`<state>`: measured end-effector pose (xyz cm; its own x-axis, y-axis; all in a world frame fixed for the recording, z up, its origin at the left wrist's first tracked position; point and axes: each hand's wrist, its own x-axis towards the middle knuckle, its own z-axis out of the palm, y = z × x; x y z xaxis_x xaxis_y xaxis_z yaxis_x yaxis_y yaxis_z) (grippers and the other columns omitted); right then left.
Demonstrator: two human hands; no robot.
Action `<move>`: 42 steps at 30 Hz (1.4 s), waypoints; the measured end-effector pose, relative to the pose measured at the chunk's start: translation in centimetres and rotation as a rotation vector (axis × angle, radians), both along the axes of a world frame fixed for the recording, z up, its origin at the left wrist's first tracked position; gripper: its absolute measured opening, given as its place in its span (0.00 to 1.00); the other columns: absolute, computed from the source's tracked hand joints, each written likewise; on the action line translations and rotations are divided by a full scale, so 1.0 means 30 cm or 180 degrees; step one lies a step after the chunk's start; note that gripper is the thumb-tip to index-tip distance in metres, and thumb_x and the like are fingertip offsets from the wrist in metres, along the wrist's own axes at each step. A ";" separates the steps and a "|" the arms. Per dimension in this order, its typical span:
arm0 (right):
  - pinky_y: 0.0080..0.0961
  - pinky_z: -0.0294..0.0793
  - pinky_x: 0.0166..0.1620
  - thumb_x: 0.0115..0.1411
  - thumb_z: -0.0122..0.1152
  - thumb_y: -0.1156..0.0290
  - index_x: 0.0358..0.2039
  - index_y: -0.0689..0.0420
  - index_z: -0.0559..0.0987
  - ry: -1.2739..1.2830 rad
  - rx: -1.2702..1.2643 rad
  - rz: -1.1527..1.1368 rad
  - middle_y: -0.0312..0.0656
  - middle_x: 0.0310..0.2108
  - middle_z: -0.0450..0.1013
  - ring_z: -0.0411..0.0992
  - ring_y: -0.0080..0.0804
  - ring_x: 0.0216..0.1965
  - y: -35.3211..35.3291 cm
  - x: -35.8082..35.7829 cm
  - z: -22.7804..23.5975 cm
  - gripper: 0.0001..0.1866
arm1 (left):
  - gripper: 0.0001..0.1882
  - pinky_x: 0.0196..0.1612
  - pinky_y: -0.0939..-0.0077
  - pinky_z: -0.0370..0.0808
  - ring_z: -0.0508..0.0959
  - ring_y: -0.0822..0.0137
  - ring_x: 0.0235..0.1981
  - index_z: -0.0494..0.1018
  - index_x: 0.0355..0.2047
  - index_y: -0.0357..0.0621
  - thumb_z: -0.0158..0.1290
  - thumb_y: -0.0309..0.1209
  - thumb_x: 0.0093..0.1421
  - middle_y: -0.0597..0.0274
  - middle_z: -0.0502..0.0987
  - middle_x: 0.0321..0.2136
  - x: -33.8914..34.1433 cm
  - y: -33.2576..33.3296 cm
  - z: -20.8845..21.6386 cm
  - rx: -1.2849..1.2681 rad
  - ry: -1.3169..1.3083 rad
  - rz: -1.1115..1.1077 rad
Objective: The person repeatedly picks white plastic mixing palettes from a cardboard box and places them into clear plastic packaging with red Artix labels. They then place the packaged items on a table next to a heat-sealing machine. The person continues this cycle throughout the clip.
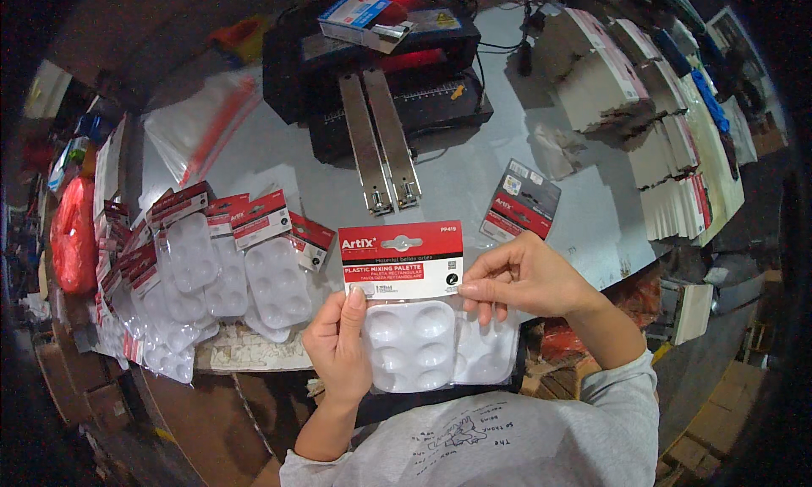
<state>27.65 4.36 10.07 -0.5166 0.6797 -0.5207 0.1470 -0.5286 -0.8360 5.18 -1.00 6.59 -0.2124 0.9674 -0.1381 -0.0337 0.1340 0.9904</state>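
Holding is best done lightly: the header card (397,271) above the six-well palette (410,349) is pinched near its lower corners by left hand (336,341) and right hand (529,277).

In the lower middle of the frame, the palette (410,349) is white; its card (402,263) is red above and white below, with a dark stripe between. The packs (190,252) at the left show same white and red. At the top, the machine (288,64) is black. The shirt (550,432) at the bottom is grey with a dark drawing.
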 end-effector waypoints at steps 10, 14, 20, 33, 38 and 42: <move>0.14 0.70 0.21 0.55 0.57 0.72 0.26 0.66 0.77 -0.0101 -0.0102 -0.0162 0.40 0.22 0.74 0.72 0.20 0.20 -0.005 -0.010 -0.005 0.08 | 0.14 0.22 0.87 0.56 0.59 0.83 0.19 0.72 0.25 0.34 0.46 0.32 0.62 0.74 0.67 0.17 -0.005 -0.012 0.007 -0.0236 0.0090 -0.0164; 0.14 0.67 0.19 0.55 0.56 0.70 0.24 0.65 0.77 -0.0441 -0.0294 0.0015 0.39 0.18 0.73 0.70 0.19 0.17 0.056 -0.024 -0.032 0.10 | 0.15 0.22 0.83 0.58 0.60 0.79 0.18 0.71 0.22 0.35 0.46 0.34 0.61 0.70 0.65 0.15 -0.035 0.033 -0.017 -0.0780 0.0511 -0.0440; 0.15 0.67 0.22 0.55 0.56 0.70 0.26 0.64 0.77 -0.0350 -0.0049 -0.0656 0.39 0.20 0.72 0.71 0.22 0.21 0.180 -0.079 -0.174 0.09 | 0.14 0.23 0.81 0.58 0.60 0.78 0.19 0.67 0.21 0.36 0.45 0.34 0.60 0.69 0.63 0.15 -0.038 0.202 -0.158 -0.0700 0.0503 -0.0319; 0.17 0.72 0.26 0.57 0.53 0.72 0.29 0.63 0.76 -0.0349 0.0252 -0.0720 0.39 0.23 0.72 0.72 0.23 0.23 0.186 -0.073 -0.197 0.07 | 0.09 0.28 0.87 0.63 0.67 0.82 0.24 0.72 0.31 0.38 0.42 0.28 0.60 0.70 0.72 0.24 -0.035 0.210 -0.236 -0.0548 0.0406 -0.0270; 0.17 0.72 0.25 0.57 0.53 0.72 0.29 0.64 0.76 -0.0018 0.0392 -0.0936 0.38 0.21 0.72 0.71 0.22 0.21 0.186 -0.069 -0.227 0.08 | 0.09 0.29 0.86 0.63 0.67 0.80 0.24 0.72 0.31 0.38 0.43 0.28 0.60 0.71 0.73 0.24 -0.031 0.223 -0.237 -0.0549 0.0707 -0.0186; 0.21 0.72 0.24 0.58 0.53 0.71 0.26 0.66 0.75 -0.0227 0.0524 -0.0838 0.40 0.20 0.72 0.72 0.25 0.21 0.189 -0.081 -0.240 0.10 | 0.11 0.26 0.81 0.60 0.62 0.76 0.21 0.68 0.25 0.37 0.44 0.32 0.60 0.67 0.66 0.17 -0.008 0.230 -0.237 -0.0536 0.0465 -0.0117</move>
